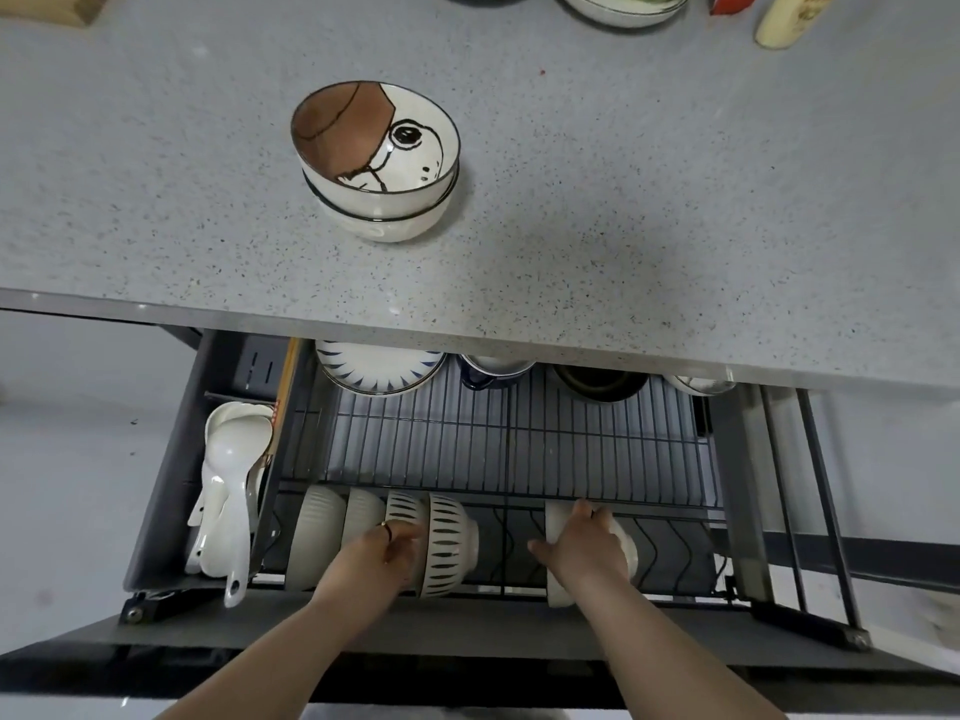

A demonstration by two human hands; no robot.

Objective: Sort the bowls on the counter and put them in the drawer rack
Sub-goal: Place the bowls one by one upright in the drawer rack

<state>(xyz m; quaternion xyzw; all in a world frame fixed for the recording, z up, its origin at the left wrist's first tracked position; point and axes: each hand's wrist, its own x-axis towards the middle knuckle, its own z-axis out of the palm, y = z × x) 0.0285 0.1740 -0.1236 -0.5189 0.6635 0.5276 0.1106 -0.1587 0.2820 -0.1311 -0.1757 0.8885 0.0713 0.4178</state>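
Observation:
Two stacked cartoon bowls point(375, 163) with a brown patch inside stand on the grey speckled counter point(623, 200). Below it the drawer rack point(519, 449) is pulled out. In its front row, two ribbed white bowls point(322, 527) stand on edge at the left. Beside them stand the dash-patterned bowls point(449, 543), and my left hand point(382, 550) grips them. My right hand point(584, 545) is closed over a plain white bowl point(626, 550) standing on edge further right in the same row.
At the rack's back, half under the counter, sit a blue-striped plate point(379, 368), a dark-rimmed bowl point(493, 371), a dark bowl point(597, 384) and another bowl point(696, 384). White spoons point(228, 485) fill the left compartment. More bowls point(623, 7) and a bottle point(789, 18) stand at the counter's far edge.

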